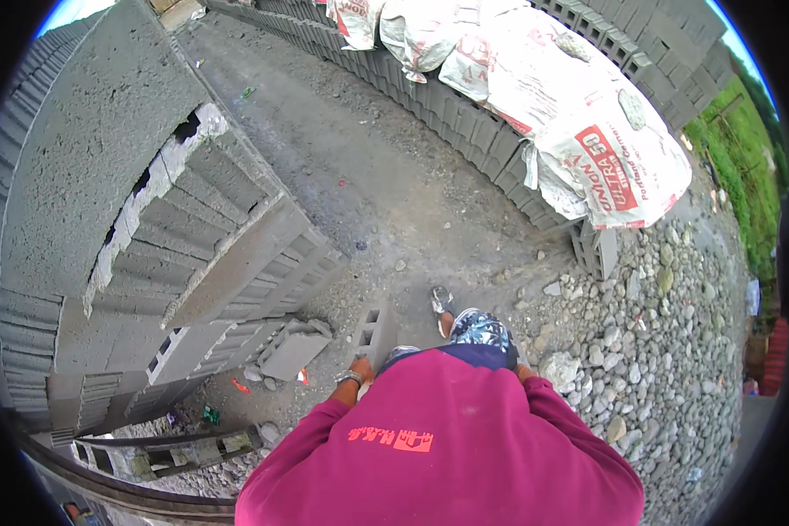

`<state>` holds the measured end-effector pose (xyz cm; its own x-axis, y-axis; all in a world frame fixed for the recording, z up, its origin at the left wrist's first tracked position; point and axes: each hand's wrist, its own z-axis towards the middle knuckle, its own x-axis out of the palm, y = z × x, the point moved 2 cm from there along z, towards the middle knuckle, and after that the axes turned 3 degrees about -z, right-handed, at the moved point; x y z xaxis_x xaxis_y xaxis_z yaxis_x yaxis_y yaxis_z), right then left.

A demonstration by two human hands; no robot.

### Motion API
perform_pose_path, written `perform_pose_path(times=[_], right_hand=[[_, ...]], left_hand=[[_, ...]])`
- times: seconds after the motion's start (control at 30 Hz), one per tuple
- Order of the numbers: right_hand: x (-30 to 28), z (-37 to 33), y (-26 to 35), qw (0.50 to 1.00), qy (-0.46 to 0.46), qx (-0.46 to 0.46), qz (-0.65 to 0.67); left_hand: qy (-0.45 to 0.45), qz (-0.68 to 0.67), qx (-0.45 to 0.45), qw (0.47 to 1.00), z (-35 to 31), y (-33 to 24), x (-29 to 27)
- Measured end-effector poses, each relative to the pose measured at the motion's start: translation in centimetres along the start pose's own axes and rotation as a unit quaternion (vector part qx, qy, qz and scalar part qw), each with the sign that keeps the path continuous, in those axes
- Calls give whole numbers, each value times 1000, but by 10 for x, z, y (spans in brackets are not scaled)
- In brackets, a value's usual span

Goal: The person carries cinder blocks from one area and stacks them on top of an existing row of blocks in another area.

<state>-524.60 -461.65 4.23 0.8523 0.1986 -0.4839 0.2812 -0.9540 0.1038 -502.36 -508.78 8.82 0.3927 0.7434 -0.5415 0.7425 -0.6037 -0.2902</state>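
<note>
My left hand (360,370), with a band at its wrist, is closed on the near end of a grey hollow concrete block (374,331). The block hangs beside my left leg, its holes facing up and left. On the other side, my right hand (524,373) is down by my right thigh. Sleeve and body hide most of that hand, so its fingers and anything in them cannot be made out.
At left rises a tall stack of concrete blocks (237,254), with broken pieces (294,352) at its foot. Filled white sacks (614,167) lie on a long block row (491,145) ahead. A dirt path (324,131) runs between. Rounded stones (657,351) cover the right side.
</note>
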Motion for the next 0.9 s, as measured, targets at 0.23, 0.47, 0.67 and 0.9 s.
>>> perform_pose_path(times=[0.23, 0.47, 0.67, 0.9], right_hand=[[-201, 107, 67, 991, -3, -77, -110], [-388, 235, 147, 979, 17, -90, -181], [-536, 334, 256, 973, 8, -70, -220], [-660, 454, 391, 961, -15, -185, -204]], left_hand=[[46, -40, -10, 998, 106, -40, -79], [29, -193, -99, 976, 206, -76, -154], [13, -234, -121, 965, 280, -88, -259], [-99, -328, -196, 919, 329, -111, -399]])
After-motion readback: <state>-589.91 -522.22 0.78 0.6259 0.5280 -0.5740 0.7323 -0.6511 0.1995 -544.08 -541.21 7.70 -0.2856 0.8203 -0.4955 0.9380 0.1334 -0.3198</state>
